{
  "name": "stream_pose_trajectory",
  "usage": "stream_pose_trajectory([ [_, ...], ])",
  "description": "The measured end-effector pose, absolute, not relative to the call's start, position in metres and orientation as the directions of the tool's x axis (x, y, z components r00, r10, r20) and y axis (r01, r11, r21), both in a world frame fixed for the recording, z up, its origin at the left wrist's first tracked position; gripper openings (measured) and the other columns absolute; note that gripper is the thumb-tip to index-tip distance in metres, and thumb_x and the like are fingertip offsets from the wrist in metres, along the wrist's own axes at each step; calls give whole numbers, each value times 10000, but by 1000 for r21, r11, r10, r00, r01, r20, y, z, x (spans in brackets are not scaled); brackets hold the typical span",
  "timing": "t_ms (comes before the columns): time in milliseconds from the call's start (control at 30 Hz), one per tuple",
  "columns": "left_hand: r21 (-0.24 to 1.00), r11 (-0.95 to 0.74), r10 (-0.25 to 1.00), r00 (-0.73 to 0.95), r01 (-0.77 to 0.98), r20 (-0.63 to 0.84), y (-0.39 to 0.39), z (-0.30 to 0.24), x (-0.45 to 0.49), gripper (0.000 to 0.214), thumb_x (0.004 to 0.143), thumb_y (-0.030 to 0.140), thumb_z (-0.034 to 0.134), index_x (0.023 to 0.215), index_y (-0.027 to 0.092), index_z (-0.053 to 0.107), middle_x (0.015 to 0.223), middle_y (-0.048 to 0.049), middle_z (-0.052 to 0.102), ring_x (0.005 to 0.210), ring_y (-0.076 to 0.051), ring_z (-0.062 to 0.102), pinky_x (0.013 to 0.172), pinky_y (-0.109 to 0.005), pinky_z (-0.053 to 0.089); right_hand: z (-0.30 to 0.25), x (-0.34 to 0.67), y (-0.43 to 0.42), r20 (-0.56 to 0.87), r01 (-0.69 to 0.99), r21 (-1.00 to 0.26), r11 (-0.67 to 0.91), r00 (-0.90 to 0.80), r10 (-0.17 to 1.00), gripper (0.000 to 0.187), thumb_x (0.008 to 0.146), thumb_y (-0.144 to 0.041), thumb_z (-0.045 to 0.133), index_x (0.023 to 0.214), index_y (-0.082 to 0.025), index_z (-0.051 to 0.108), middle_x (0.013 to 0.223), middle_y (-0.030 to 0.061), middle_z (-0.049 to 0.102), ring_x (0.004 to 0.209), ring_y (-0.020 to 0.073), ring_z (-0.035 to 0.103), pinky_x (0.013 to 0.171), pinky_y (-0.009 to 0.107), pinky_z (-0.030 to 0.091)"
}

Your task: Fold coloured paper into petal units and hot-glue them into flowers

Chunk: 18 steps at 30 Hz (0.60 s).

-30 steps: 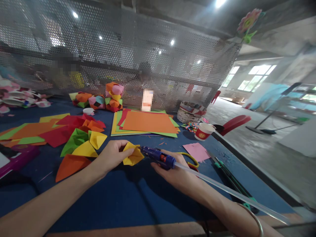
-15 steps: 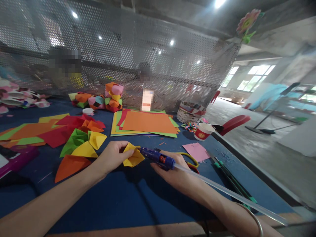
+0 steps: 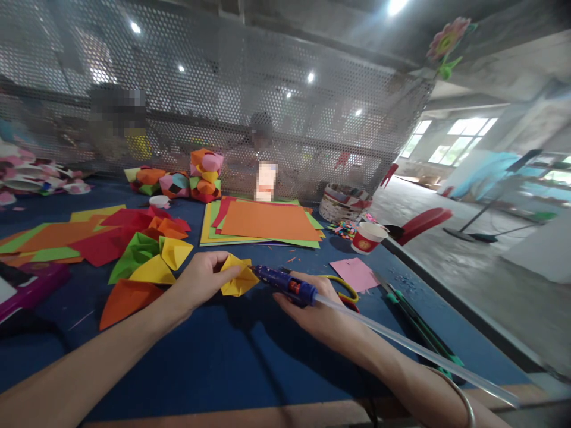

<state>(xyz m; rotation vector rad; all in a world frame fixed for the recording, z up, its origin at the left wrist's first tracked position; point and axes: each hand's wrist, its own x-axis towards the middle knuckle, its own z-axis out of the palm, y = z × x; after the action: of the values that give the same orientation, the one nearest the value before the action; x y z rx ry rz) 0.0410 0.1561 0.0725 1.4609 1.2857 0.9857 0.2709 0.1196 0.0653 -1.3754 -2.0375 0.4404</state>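
My left hand [image 3: 200,279] is closed on a folded yellow paper piece [image 3: 238,278], held just above the blue table [image 3: 214,356]. My right hand [image 3: 312,309] grips a blue glue gun [image 3: 288,283] with a long clear glue stick [image 3: 410,348] trailing back over my forearm. The gun's nozzle points left and touches the right edge of the yellow piece. Folded green, yellow and orange paper pieces [image 3: 147,261] lie just left of my left hand.
A stack of coloured sheets [image 3: 263,223] lies behind my hands. Yellow-handled scissors [image 3: 345,288], a pink paper square [image 3: 357,273], a red paper cup [image 3: 368,236] and a woven basket [image 3: 345,202] sit to the right. Finished paper balls [image 3: 187,178] stand by a perforated metal screen [image 3: 223,101].
The yellow piece has turned slightly in my left hand, and the glue gun's nozzle has stayed against it. Both hands remain almost in place.
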Motion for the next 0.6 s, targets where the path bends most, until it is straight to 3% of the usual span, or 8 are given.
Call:
stream_pose_trajectory([
  [400, 964, -49, 995, 94, 262, 25, 155, 78, 40, 411, 580, 578, 806, 709, 195, 732, 710, -24, 755, 649, -197, 651, 595, -267, 469, 73, 270, 117, 260, 715, -593, 371, -266, 928, 116, 842, -264, 624, 752, -201, 660, 662, 5, 648, 564, 136, 503, 537, 265, 360],
  [600, 983, -11, 998, 70, 185, -2, 153, 82, 40, 383, 545, 492, 840, 746, 188, 723, 734, -18, 752, 671, -192, 648, 620, -268, 481, 75, 278, 110, 259, 745, -598, 296, -170, 951, 149, 802, -329, 663, 714, -209, 650, 619, -8, 633, 544, 142, 524, 521, 258, 381],
])
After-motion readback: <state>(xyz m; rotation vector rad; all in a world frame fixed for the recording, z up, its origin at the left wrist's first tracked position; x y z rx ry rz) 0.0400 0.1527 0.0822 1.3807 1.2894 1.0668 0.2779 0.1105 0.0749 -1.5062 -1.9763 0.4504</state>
